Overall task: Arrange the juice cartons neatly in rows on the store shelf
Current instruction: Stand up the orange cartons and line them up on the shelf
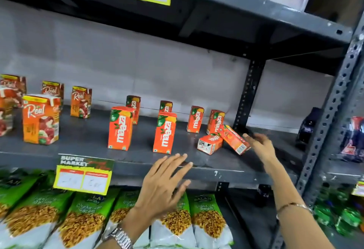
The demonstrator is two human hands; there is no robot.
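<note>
Orange Maaza juice cartons stand spaced apart on the grey shelf (pixel 88 140): two in front (pixel 120 128) (pixel 165 133) and several smaller-looking ones behind. At the right, one carton lies flat (pixel 209 144) and another leans tilted (pixel 234 139) against an upright carton (pixel 215 121). My right hand (pixel 260 146) is open, fingers spread, just right of the tilted carton, close to its end. My left hand (pixel 167 183) hovers open at the shelf's front edge, below the front cartons, holding nothing. Taller Real juice cartons (pixel 41 118) stand at the left.
A yellow price tag (pixel 82 177) hangs from the shelf edge. Green snack bags (pixel 78 215) fill the shelf below. A perforated steel upright (pixel 332 110) bounds the right side, with dark packets (pixel 309 125) beyond it. Another shelf board (pixel 256 8) runs overhead.
</note>
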